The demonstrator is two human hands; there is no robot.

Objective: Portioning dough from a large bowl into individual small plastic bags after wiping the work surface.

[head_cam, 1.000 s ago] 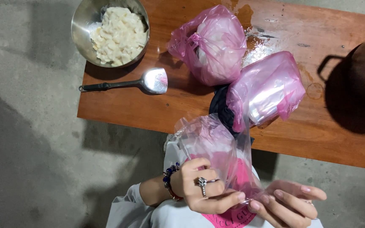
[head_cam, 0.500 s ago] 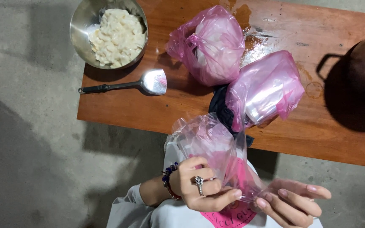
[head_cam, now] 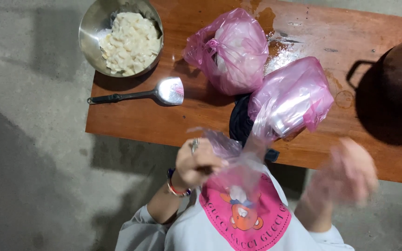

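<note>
L hand (head_cam: 196,165) fist closed on the bunched top of a thin pink plastic bag (head_cam: 238,174), held off the table's near edge, over the person's shirt w/ a pink round print (head_cam: 245,218). R hand (head_cam: 347,174) blurred, clear of the bag; grip can't be told. On the wooden table (head_cam: 164,121): steel bowl (head_cam: 91,35) of white chunks at far-left corner, metal spatula (head_cam: 138,95) just in front of it. Tied pink bag (head_cam: 231,51) mid-table, second pink bag w/ a metal thing inside (head_cam: 291,100) at near edge, between bag in hand & rest of table. Dark pot (head_cam: 394,93) at right edge.
</note>
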